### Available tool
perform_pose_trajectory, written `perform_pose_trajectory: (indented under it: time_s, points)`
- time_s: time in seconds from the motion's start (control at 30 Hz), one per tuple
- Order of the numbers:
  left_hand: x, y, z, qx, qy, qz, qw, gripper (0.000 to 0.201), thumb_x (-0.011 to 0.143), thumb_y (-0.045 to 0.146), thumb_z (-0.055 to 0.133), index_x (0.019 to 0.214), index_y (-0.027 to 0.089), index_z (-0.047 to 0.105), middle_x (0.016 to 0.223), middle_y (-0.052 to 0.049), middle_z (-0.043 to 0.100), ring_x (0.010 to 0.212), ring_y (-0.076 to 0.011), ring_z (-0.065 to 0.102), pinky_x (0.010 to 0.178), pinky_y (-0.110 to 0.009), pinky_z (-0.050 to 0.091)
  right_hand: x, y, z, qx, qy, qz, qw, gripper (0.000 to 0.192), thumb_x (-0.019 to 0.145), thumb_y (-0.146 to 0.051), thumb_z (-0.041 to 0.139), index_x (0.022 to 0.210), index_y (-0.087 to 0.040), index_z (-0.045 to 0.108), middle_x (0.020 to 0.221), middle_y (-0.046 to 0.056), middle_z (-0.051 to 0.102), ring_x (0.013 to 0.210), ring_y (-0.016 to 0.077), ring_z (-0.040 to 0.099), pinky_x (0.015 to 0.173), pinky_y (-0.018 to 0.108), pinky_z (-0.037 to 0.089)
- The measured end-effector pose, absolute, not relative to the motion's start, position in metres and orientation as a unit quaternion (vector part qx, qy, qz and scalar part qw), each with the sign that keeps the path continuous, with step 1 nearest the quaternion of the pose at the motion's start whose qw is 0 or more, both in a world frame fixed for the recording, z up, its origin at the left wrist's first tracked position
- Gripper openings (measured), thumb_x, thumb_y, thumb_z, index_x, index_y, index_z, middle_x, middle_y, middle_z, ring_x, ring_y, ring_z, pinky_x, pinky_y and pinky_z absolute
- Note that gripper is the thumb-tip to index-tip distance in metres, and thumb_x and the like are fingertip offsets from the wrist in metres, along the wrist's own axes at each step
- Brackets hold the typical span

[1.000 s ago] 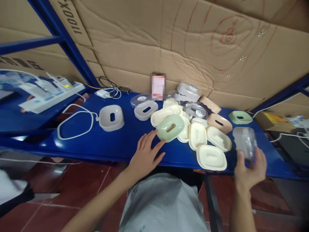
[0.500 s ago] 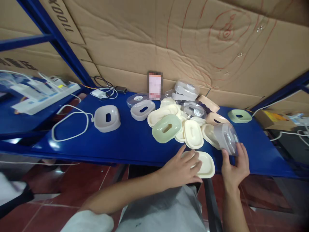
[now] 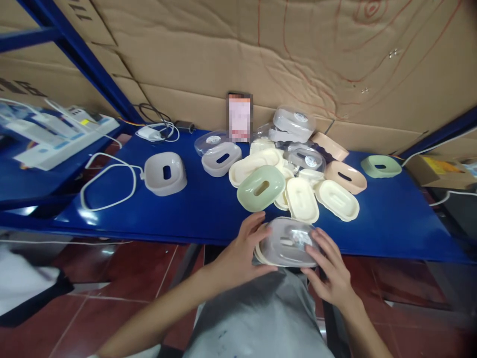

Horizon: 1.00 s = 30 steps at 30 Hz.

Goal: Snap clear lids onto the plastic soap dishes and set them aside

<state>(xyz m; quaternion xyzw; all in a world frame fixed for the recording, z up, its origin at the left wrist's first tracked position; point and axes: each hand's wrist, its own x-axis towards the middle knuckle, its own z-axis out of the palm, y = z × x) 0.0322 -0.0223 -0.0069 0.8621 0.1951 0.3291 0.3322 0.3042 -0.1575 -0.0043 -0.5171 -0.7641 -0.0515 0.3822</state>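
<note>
A grey-lilac oval box with a clear lid (image 3: 278, 236) is in front of me at the table's near edge, over a cream oval tray (image 3: 258, 254) whose rim shows at the left. My left hand (image 3: 248, 248) is curled around the left end of the tray and box. At the right end, my right hand (image 3: 330, 266) holds the lidded box, its fingers on the clear lid. Whether the box is fully seated on the tray cannot be made out. Just beyond lie a green slotted shell (image 3: 274, 181) and a cream tray (image 3: 303, 201).
Behind are a peach slotted shell (image 3: 354, 185), another cream tray (image 3: 339, 199) and stacked clear-lidded boxes (image 3: 292, 122). A phone (image 3: 239, 117) leans on the cardboard. Leftward are a lilac shell (image 3: 154, 174) and a white cable (image 3: 108, 206); a green shell (image 3: 376, 171) stands far right.
My right hand has brought the lidded box leftward from the pile's right side onto the cream tray at my left hand. My left hand now grips the left end. The camera view has shifted slightly.
</note>
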Motion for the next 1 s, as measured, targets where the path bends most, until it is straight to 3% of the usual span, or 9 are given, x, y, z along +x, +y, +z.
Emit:
perform_pose_trajectory:
  time_s: [0.1, 0.23, 0.33, 0.47, 0.6, 0.67, 0.77, 0.9, 1.0]
  points:
    - [0.033, -0.021, -0.001, 0.878, 0.187, 0.282, 0.34, 0.102, 0.093, 0.033, 0.086, 0.168, 0.044, 0.018, 0.176, -0.017, 0.018, 0.163, -0.0426, 0.035, 0.121, -0.068, 0.052, 0.3, -0.15, 0.001, -0.506, -0.795, -0.027, 0.335, 0.061, 0.097, -0.019, 0.073, 0.156, -0.025, 0.058, 0.162, 0.017, 0.055, 0.153, 0.0421, 0.051, 0.115, 0.065, 0.057]
    - [0.032, -0.022, 0.002, 0.9, 0.217, 0.238, 0.294, 0.091, 0.097, 0.031, 0.081, 0.169, 0.04, 0.026, 0.175, -0.017, 0.027, 0.162, -0.0454, 0.036, 0.123, -0.072, 0.046, 0.297, -0.142, 0.0, -0.51, -0.812, -0.029, 0.284, 0.064, 0.095, -0.031, 0.081, 0.155, -0.026, 0.058, 0.162, 0.016, 0.053, 0.159, 0.0421, 0.043, 0.119, 0.067, 0.054]
    - [0.032, -0.022, 0.0, 0.903, 0.227, 0.235, 0.279, 0.09, 0.097, 0.034, 0.081, 0.17, 0.04, 0.027, 0.176, -0.016, 0.028, 0.16, -0.0436, 0.041, 0.121, -0.066, 0.052, 0.297, -0.139, -0.003, -0.517, -0.809, -0.034, 0.278, 0.064, 0.096, -0.022, 0.079, 0.156, -0.028, 0.056, 0.165, 0.015, 0.05, 0.164, 0.0414, 0.035, 0.122, 0.067, 0.051]
    - [0.032, -0.022, -0.003, 0.896, 0.211, 0.276, 0.275, 0.094, 0.098, 0.041, 0.08, 0.172, 0.038, 0.022, 0.177, -0.018, 0.027, 0.16, -0.0419, 0.042, 0.12, -0.062, 0.054, 0.302, -0.136, -0.005, -0.499, -0.808, -0.021, 0.311, 0.073, 0.096, -0.009, 0.074, 0.162, -0.03, 0.051, 0.169, 0.014, 0.047, 0.163, 0.0425, 0.036, 0.121, 0.067, 0.053]
    - [0.027, -0.023, -0.006, 0.885, 0.169, 0.349, 0.258, 0.098, 0.097, 0.051, 0.078, 0.173, 0.032, 0.02, 0.181, -0.02, 0.014, 0.166, -0.0418, 0.029, 0.124, -0.062, 0.05, 0.305, -0.135, -0.008, -0.476, -0.781, -0.035, 0.402, 0.081, 0.091, -0.009, 0.079, 0.164, -0.031, 0.049, 0.17, 0.013, 0.047, 0.156, 0.0448, 0.047, 0.117, 0.072, 0.054]
    - [0.024, -0.024, -0.008, 0.881, 0.154, 0.382, 0.231, 0.096, 0.098, 0.053, 0.076, 0.173, 0.03, 0.021, 0.181, -0.02, 0.012, 0.167, -0.0405, 0.026, 0.125, -0.061, 0.048, 0.309, -0.141, -0.009, -0.477, -0.76, -0.067, 0.437, 0.082, 0.09, -0.012, 0.081, 0.163, -0.031, 0.05, 0.17, 0.013, 0.048, 0.153, 0.046, 0.051, 0.114, 0.075, 0.055]
    - [0.024, -0.022, -0.007, 0.88, 0.193, 0.407, 0.15, 0.08, 0.103, 0.036, 0.073, 0.17, 0.029, 0.029, 0.179, -0.019, 0.02, 0.164, -0.0379, 0.032, 0.127, -0.062, 0.044, 0.334, -0.154, -0.006, -0.517, -0.707, -0.191, 0.443, 0.089, 0.084, -0.018, 0.089, 0.163, -0.031, 0.05, 0.169, 0.013, 0.05, 0.149, 0.0472, 0.055, 0.114, 0.075, 0.055]
    - [0.032, -0.009, 0.001, 0.881, 0.303, 0.361, 0.032, 0.062, 0.102, 0.025, 0.071, 0.159, 0.023, 0.046, 0.172, -0.023, 0.035, 0.159, -0.044, 0.04, 0.125, -0.069, 0.041, 0.406, -0.169, 0.0, -0.64, -0.546, -0.393, 0.371, 0.098, 0.072, -0.027, 0.1, 0.16, -0.028, 0.057, 0.157, 0.019, 0.062, 0.141, 0.0499, 0.062, 0.115, 0.071, 0.054]
    - [0.036, 0.006, 0.009, 0.881, 0.344, 0.324, -0.002, 0.05, 0.103, 0.029, 0.069, 0.15, 0.017, 0.056, 0.166, -0.026, 0.045, 0.152, -0.0479, 0.049, 0.117, -0.068, 0.048, 0.461, -0.173, -0.003, -0.717, -0.464, -0.404, 0.327, 0.088, 0.075, -0.04, 0.099, 0.154, -0.024, 0.064, 0.149, 0.025, 0.066, 0.136, 0.0509, 0.065, 0.113, 0.064, 0.057]
